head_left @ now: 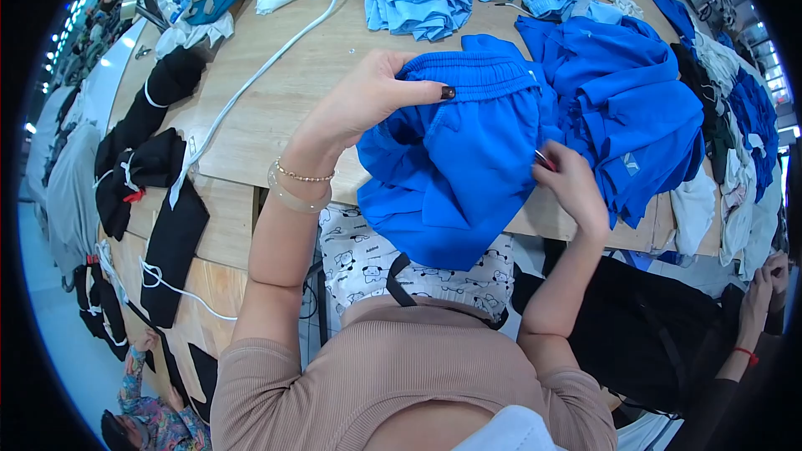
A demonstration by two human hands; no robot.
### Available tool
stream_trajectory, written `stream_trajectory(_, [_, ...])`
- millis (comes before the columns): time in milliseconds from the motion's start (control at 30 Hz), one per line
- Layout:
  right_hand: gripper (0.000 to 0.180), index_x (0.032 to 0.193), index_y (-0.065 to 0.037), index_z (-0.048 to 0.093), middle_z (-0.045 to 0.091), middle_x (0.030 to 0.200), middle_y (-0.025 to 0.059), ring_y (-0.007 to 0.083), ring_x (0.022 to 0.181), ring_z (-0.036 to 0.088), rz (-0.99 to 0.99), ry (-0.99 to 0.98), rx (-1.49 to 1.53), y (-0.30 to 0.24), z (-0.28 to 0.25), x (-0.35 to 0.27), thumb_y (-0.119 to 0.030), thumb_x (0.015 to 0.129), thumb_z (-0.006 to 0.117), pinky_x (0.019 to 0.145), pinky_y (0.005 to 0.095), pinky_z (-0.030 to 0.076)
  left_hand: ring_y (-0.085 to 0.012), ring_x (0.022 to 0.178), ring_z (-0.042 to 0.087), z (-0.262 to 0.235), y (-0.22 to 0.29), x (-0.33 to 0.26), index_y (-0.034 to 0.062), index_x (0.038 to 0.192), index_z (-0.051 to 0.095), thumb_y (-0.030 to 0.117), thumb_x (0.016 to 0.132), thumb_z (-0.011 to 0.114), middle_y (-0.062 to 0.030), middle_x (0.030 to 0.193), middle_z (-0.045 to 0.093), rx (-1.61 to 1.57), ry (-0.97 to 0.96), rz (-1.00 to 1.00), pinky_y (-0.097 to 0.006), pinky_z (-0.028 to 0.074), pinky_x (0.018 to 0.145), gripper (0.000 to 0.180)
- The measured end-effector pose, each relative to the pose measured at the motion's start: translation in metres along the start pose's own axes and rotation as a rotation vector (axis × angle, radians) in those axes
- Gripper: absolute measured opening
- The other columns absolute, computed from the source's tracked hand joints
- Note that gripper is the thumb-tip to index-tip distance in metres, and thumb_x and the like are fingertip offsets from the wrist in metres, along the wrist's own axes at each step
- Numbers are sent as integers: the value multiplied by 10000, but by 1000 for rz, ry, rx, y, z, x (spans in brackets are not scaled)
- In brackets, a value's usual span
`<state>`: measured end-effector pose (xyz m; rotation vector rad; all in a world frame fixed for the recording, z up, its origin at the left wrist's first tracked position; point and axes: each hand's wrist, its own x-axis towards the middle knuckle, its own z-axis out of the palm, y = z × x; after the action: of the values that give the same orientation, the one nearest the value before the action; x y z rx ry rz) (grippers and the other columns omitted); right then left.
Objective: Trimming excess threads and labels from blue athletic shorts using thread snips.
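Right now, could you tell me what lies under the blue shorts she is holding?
Under the blue shorts lies the wooden table, whose edge they overhang above a patterned apron. The left hand pinches the waistband; the right hand grips the side. The tabletop directly beneath is covered.

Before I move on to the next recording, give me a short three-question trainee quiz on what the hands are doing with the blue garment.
1. True or false: the left hand grips the elastic waistband of the bright blue fabric shorts.
2. What does the right hand hold at the shorts' edge? A) small thin metal tool with a red part B) white cord C) black strap
3. Fill in: the shorts lie partly on the wooden ___ and hang over its near edge.

Key: 1 true; 2 A, though the tool is too small to identify; 3 table.
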<state>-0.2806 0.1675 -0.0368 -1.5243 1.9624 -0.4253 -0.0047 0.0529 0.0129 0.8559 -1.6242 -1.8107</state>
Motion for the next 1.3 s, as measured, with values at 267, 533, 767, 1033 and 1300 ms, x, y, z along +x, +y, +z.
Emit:
stream_trajectory(267, [261, 1204, -15, 550, 645, 843, 82, 52, 575, 534, -262, 239, 924, -49, -2, -54, -163, 1002, 475, 526, 175, 420, -46, 773, 572, 14, 0, -3, -19, 976, 687, 131, 844, 680, -9, 880, 675, 7, 29, -40, -205, 462, 719, 200])
stream_trajectory(533, [170, 1088, 1, 591, 484, 604, -23, 9, 513, 418, -243, 101, 850, -106, 16, -62, -51, 955, 498, 461, 192, 300, -29, 777, 557, 29, 10, -12, -31, 1043, 667, 127, 863, 645, 1, 888, 672, 175, 21, 17, -195, 463, 696, 241])
stream_trajectory(767, [150, 1051, 4, 595, 483, 581, -26, 12, 491, 416, -233, 85, 771, -105, 18, -62, -42, 941, 503, 455, 200, 301, -16, 762, 541, 30, 12, -14, -34, 1039, 663, 119, 865, 628, 9, 876, 663, 251, 29, 37, -184, 448, 674, 234])
stream_trajectory(1033, [144, 1039, 3, 601, 472, 572, -25, 12, 488, 407, -261, 112, 742, -103, 21, -60, -29, 927, 515, 454, 202, 292, -13, 732, 532, 30, 11, -15, -37, 1022, 665, 123, 864, 630, 16, 850, 657, 258, 47, 33, -177, 436, 639, 228])
stream_trajectory(1300, [147, 1030, 12, 612, 440, 556, -21, 7, 478, 371, -297, 183, 676, -98, 26, -57, -16, 912, 530, 441, 208, 257, -19, 738, 539, 32, 10, -14, -36, 1013, 664, 133, 865, 638, 14, 845, 653, 256, 62, 79, -181, 447, 651, 227])
